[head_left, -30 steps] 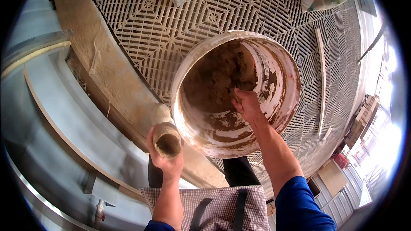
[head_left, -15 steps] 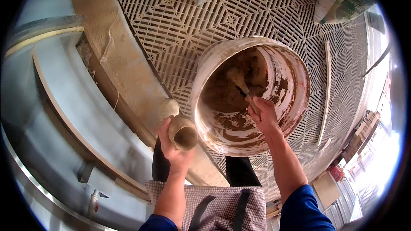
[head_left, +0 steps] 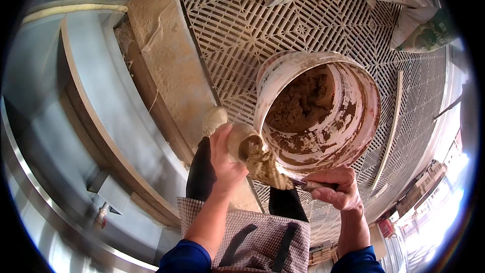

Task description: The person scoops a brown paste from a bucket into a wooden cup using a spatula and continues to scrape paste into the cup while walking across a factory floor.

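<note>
My left hand [head_left: 225, 155] wraps round a dusty beige cup-like cylinder [head_left: 238, 135], tilted with its mouth toward the right. In my right hand [head_left: 339, 188] is a trowel [head_left: 301, 182], gripped by its handle. A thick lump of wet brown mortar-like paste [head_left: 268, 168] covers the blade, which lies at the cylinder's mouth. Whether the blade touches the mouth is hidden by the paste. Just beyond both hands, a big white bucket [head_left: 371, 91], its inner wall smeared brown, leans toward me. More lumpy paste [head_left: 300, 103] lies at its bottom.
Under the bucket spreads a dusty plastic grid floor [head_left: 222, 35]. A dirt-covered ledge [head_left: 166, 40] and a curved grey-blue metal structure [head_left: 101, 96] run along the left. At the right lie a thin strip [head_left: 391, 131] and a green-and-white bag [head_left: 422, 33]. A pale rounded thing [head_left: 214, 117] sits beside the cylinder.
My right hand has drawn the trowel out of the bucket, now loaded with paste, and brought it to the cylinder's mouth. My left hand still holds the cylinder. The whole view has shifted somewhat.
</note>
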The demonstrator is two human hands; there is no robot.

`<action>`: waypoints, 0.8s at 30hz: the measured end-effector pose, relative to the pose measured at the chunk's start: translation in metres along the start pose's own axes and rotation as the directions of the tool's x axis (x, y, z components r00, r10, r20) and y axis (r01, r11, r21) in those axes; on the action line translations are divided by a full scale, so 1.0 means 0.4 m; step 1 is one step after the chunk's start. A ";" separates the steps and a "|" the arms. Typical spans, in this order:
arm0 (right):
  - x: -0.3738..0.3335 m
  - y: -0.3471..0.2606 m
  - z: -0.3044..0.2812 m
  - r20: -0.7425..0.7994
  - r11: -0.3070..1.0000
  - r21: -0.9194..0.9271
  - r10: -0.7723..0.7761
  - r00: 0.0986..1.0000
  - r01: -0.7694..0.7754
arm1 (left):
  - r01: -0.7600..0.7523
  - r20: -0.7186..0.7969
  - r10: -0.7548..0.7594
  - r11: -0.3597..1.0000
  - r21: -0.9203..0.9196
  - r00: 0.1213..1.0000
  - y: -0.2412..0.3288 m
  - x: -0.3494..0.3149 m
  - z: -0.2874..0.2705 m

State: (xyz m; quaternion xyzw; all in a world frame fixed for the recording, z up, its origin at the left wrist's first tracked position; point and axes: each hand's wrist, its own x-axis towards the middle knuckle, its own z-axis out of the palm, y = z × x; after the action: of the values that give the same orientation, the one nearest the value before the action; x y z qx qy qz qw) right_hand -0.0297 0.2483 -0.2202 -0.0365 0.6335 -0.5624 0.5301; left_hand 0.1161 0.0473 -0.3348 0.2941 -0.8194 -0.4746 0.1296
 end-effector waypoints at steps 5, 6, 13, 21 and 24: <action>0.024 -0.066 -0.008 0.031 0.968 -0.237 0.096 0.995 -0.086 | -0.015 -0.027 0.015 1.000 0.001 1.000 -0.017 -0.010 0.005; 0.033 -0.092 -0.007 0.019 0.956 -0.265 0.139 0.990 -0.130 | -0.018 -0.024 0.018 1.000 0.007 1.000 -0.016 -0.010 0.006; 0.095 -0.140 0.094 0.132 0.410 -0.891 -0.176 0.976 0.195 | -0.055 -0.028 0.056 0.998 0.012 0.998 0.005 0.006 0.005; 0.092 -0.008 0.156 0.178 0.272 -0.916 -0.382 0.907 0.295 | 0.024 0.003 -0.024 1.000 -0.005 1.000 -0.017 -0.023 0.013; 0.068 -0.033 0.139 0.180 0.293 -0.914 -0.326 0.928 0.281 | 0.134 0.070 -0.124 0.976 -0.172 0.990 -0.020 -0.033 0.011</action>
State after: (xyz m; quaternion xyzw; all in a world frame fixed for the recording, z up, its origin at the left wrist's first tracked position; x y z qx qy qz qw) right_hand -0.0092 0.1884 -0.2168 -0.4364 0.8301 -0.1957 0.2868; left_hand 0.1275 0.0552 -0.3430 0.3200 -0.7569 -0.5610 0.0997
